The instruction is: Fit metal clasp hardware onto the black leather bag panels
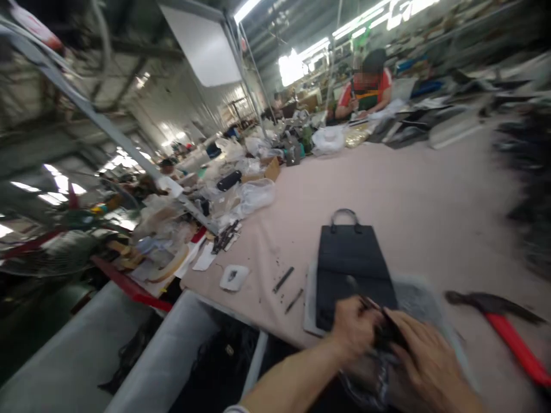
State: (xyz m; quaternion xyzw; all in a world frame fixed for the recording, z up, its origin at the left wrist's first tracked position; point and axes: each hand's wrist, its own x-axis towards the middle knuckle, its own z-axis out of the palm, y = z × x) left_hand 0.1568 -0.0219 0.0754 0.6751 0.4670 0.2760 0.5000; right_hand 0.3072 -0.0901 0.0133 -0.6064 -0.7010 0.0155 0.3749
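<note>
Both hands are bunched together down at 6 o'clock in the view, right by the near edge of the pale pink table (387, 189). The left hand (355, 330) has its fingers curled in and the right hand (424, 361) meets it from 3 o'clock. Both are pinching the same small dark piece (390, 334) between them, but tbh it's too smeared by blur to tell what that bit actually is. The piece sits over the bottom edge of a flat black leather bag (350, 261), looped handle pointing to 12 o'clock, which lies flat on a grey rectangular mat (310, 304). At 3 o'clock from the hands, a little apart, lies a hammer with a red handle (503, 330), its dark head toward the bag. At 9 o'clock of the bag are two thin dark strips (283, 279) and a small white square scrap (235, 277). Way off at 12 o'clock, a co-worker in a red-and-orange top (365, 92) sits at the far end.
</note>
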